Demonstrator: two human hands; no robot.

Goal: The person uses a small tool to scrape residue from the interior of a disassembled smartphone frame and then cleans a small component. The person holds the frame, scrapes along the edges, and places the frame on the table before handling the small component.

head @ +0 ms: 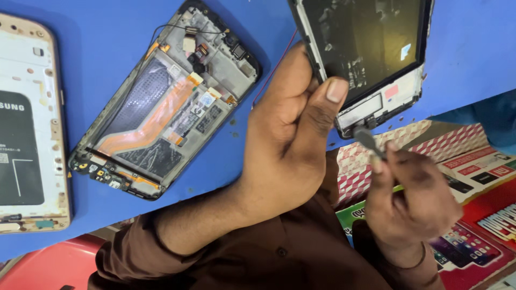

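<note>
Two stripped phones lie opened on the blue bench (473,48) while a third phone frame (371,59) is held aloft, clamped in the left hand (290,134), and a small metal tool (368,140), pinched in the right hand (414,204), is set at its lower edge, with reassembly seemingly not begun.

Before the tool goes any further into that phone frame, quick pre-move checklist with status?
1. Left hand grips the held phone frame, thumb pressed on its edge: ok.
2. Right hand holds the small metal tool in its fingertips: ok, though the hand is blurred.
3. Tool tip at the frame's lower edge: ok; touching or just short, cannot tell.
4. Which part the tip is aimed at: cannot tell, too small and blurred.
5. Opened phone lies flat on the blue table, apart from both hands: ok.
6. Thin red wire runs behind the left hand, near the work: not ok, could snag.
</note>
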